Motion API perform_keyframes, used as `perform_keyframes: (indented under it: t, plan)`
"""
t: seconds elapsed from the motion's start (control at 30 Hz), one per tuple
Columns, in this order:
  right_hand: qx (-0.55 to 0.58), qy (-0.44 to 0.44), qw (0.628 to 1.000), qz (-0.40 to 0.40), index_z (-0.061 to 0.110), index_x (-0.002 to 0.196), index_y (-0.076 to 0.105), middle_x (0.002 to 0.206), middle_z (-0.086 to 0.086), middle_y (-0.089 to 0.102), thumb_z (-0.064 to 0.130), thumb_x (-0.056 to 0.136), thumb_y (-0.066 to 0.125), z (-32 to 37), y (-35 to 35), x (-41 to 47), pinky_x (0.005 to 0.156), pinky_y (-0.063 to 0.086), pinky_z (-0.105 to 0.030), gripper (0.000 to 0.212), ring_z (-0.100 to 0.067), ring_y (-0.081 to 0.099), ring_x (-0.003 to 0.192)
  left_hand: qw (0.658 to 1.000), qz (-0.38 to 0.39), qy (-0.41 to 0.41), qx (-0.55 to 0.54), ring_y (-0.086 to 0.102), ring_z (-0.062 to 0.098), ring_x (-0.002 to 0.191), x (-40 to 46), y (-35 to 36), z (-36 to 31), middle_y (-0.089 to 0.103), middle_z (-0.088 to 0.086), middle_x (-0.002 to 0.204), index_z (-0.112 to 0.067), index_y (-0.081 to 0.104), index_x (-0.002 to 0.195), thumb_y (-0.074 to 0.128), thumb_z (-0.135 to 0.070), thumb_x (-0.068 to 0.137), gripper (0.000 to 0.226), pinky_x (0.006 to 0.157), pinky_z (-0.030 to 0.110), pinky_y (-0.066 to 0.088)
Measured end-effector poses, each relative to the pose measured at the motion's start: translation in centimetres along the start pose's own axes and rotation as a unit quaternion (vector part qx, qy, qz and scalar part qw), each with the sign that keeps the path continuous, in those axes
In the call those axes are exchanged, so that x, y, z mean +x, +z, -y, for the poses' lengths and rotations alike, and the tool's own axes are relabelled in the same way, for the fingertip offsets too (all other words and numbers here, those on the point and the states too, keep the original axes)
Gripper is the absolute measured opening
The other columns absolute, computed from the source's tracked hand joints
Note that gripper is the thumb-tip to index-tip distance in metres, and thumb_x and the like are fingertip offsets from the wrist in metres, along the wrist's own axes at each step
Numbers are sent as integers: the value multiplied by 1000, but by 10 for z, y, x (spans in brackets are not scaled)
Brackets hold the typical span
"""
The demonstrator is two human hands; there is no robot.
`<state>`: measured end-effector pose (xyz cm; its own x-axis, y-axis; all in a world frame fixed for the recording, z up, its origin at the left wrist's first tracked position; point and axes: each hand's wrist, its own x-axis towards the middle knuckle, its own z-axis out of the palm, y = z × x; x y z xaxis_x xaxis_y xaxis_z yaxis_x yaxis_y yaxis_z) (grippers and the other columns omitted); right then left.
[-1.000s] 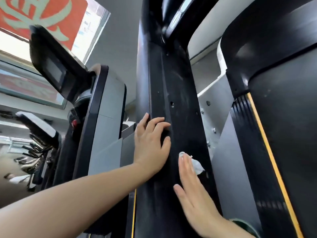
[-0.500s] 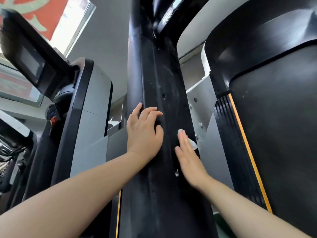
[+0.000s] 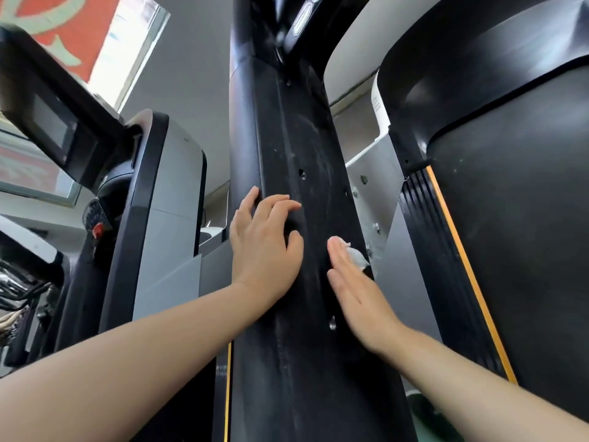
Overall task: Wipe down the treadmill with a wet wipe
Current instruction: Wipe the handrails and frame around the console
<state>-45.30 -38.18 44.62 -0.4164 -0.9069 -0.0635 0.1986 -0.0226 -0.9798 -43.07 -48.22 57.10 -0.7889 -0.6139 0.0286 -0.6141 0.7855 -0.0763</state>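
Observation:
A tall black treadmill upright [image 3: 296,138] fills the middle of the view, streaked with smears. My left hand [image 3: 266,247] rests on its left edge, with the fingers bent against the surface. My right hand [image 3: 353,288] lies flat with straight fingers along the upright's right edge. It presses a crumpled white wet wipe [image 3: 355,255] against the black surface. Most of the wipe is hidden behind the fingers.
The treadmill's dark belt deck [image 3: 522,250] with a yellow stripe [image 3: 462,260] rises at the right. A neighbouring treadmill [image 3: 153,218] with a console screen [image 3: 47,122] stands at the left. Grey metal brackets [image 3: 366,186] sit between upright and deck.
My right hand with the wipe slid up along the upright's right edge, then slightly back down. My left hand stayed in the same place on the left edge.

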Motion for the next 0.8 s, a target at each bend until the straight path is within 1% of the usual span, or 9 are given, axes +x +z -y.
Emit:
perform_keyframes:
  t: [0.07,0.13,0.23,0.33,0.5,0.6,0.67,0.73,0.8]
  plan:
    - [-23,-43,999,17,33,143,-4,150,26,-10,41,94,22,1,12,-26,111,-5,-9,55,16,-11,136,1000,-5,3,-1,14,20,142,1,1,1,50,-9,134,-22,58,118,50,-13,87,33,112,44,13]
    - [-40,-50,998,17,33,142,-3,149,25,-9,42,94,21,-2,10,-21,112,-5,-9,54,15,-10,137,1000,-6,1,-1,15,21,141,0,1,1,50,-9,134,-22,58,118,51,-13,86,33,112,45,13]
    - [-43,-21,999,0,22,149,6,154,16,-2,27,104,28,2,-6,20,111,-4,-9,51,4,-4,142,1000,-6,3,-3,15,21,141,0,2,1,50,-9,133,-22,58,118,49,-17,85,34,112,45,15]
    - [-30,-18,999,-7,21,150,6,156,13,-1,24,103,29,6,-7,22,111,-3,-10,52,6,-4,140,1000,-6,2,-3,15,20,141,0,2,0,51,-10,132,-23,58,117,40,-24,79,42,111,45,15]
    - [-76,-55,995,34,35,143,-6,149,29,-11,38,100,25,-15,3,-24,113,-2,-10,53,15,-11,136,1000,-6,4,-2,15,19,141,0,2,1,51,-11,132,-24,58,117,39,-25,78,43,111,42,13]
    - [-58,-11,998,4,23,149,0,156,14,-4,28,103,28,-9,-9,19,112,-4,-11,54,9,-7,138,1000,-9,2,-6,16,20,141,0,2,1,51,-11,131,-24,58,116,40,-24,78,42,111,43,14]
    - [-22,2,1000,-22,17,151,2,159,5,-1,28,103,27,6,-8,34,111,-5,-12,55,6,-5,139,1000,-9,-1,-9,15,19,141,0,2,0,51,-11,132,-24,58,117,39,-24,79,43,111,42,13]
    - [-37,-54,998,-7,18,150,-1,159,5,-3,37,97,24,14,7,14,115,-6,-17,61,1,-9,142,1000,-6,-5,-10,14,19,141,1,1,0,51,-11,132,-24,58,118,39,-24,78,44,111,39,12]
    - [-82,-112,990,26,27,145,-12,154,14,-17,45,90,20,12,27,-30,112,-9,-13,66,4,-18,140,1000,-2,-3,-11,14,19,141,1,0,0,51,-11,132,-23,57,118,38,-23,78,44,112,39,11]
